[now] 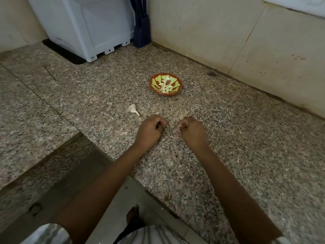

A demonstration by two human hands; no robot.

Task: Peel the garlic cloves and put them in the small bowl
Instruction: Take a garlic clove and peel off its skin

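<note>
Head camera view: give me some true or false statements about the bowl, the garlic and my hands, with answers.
1. The small bowl holds peeled cloves. True.
2. The small bowl stands between the two hands. False: it stands farther back on the counter, beyond both.
3. The right hand pinches a garlic clove. True.
4. The garlic husk lies in the bowl. False: it lies on the counter near the left hand.

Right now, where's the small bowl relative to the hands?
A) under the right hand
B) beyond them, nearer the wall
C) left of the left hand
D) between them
B: the small bowl sits on the counter beyond the left hand and the right hand, which pinches a garlic clove.
</note>
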